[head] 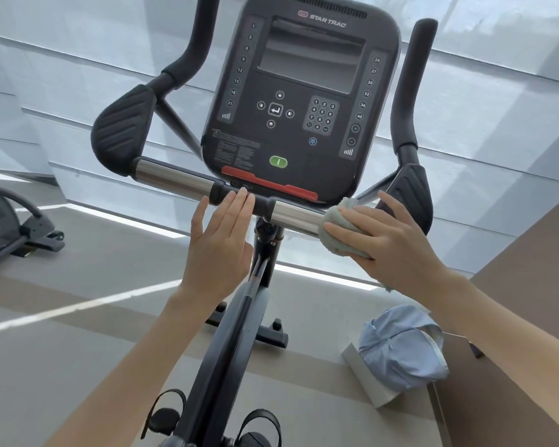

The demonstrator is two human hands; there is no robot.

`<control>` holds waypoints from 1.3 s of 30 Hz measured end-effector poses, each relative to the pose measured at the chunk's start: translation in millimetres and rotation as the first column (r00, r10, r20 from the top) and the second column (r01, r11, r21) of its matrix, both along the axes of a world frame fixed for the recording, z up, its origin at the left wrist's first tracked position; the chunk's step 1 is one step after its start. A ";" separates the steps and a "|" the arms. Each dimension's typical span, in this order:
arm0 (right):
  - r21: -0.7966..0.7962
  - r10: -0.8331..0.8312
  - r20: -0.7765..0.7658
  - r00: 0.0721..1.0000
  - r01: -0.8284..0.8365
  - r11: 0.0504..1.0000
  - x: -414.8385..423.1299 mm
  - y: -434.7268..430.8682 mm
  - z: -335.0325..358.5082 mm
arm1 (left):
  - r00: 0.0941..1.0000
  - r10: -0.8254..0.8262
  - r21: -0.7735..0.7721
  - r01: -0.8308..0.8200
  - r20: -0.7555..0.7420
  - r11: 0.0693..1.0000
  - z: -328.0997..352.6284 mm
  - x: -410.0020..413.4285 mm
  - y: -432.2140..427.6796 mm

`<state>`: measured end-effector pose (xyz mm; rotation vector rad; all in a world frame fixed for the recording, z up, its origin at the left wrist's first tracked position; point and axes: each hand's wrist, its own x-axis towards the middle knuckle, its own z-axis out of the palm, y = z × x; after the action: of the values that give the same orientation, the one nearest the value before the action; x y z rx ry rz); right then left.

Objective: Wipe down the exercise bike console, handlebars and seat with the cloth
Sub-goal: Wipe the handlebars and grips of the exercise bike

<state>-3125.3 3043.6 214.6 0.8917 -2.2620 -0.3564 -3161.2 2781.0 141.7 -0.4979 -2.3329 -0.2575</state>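
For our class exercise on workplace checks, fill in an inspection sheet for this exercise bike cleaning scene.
Surface: grey floor, with a sunlit stripe.
Job's things: console, screen dark; cloth wrapped on the chrome handlebar; seat not in view.
Clutter: blue cap on a white box.
Hands: left hand flat, fingertips on the bar's centre clamp; right hand holds the cloth.
Cables: nothing seen.
Surroundings: another machine at left; blinds behind.

The right hand (pixel 391 240) holds a pale green terry cloth (pixel 339 233) around the chrome handlebar tube (pixel 294 216). The left hand (pixel 220 243) rests straight-fingered on the black centre clamp (pixel 259 204), below the black rectangular console (pixel 304 91).
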 end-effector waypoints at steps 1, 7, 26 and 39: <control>-0.007 0.024 0.001 1.000 -0.024 1.000 -3.1 -5.4 -2.2 | 1.000 0.001 0.008 -0.001 0.000 1.000 -0.5 1.7 -1.1; -0.096 0.071 -0.072 0.995 -0.078 0.992 -27.9 -68.7 -12.3 | 0.998 0.062 0.086 -0.060 -0.018 0.995 -9.0 14.7 -16.3; 0.002 -0.113 -0.242 0.964 0.117 0.993 -4.0 -17.2 -27.3 | 0.994 0.086 0.016 -0.087 0.060 0.996 -7.4 32.1 0.0; -0.073 -0.060 -0.073 0.996 0.055 0.996 -7.1 -9.1 -14.7 | 0.989 0.123 -0.051 -0.119 0.079 0.992 -8.6 16.8 -3.5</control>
<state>-3132.3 3034.5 199.8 0.7657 -2.2207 -0.3281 -3144.4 2777.5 133.1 -0.3727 -2.4437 -0.1697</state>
